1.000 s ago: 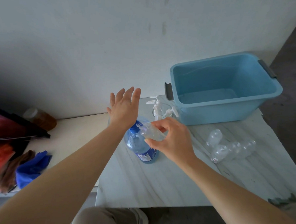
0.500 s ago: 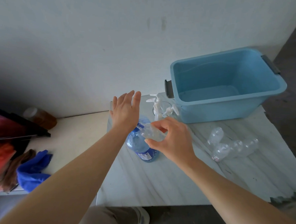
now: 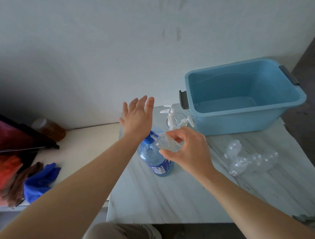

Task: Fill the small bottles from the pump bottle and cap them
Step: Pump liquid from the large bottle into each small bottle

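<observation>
A blue pump bottle [image 3: 153, 158] with a white label stands on the marbled table [image 3: 176, 199]. My left hand [image 3: 137, 117] lies flat, fingers spread, with the heel of the palm on the pump head. My right hand [image 3: 189, 151] holds a small clear bottle [image 3: 167, 142] tilted, its mouth at the pump's nozzle. Several empty small bottles [image 3: 245, 159] lie on the table to the right. White spray caps [image 3: 173, 117] stand in a clear cup behind the pump bottle.
A light blue tub [image 3: 244, 113] with grey handles sits at the table's back right, against the wall. To the left, a lower cream shelf [image 3: 89, 143] holds an amber jar [image 3: 49, 127], a blue cloth [image 3: 40, 180] and red items. My shoe [image 3: 127, 235] shows below.
My left hand has sunk a little onto the pump head. The right hand keeps the small bottle at the nozzle. The view shifted slightly.
</observation>
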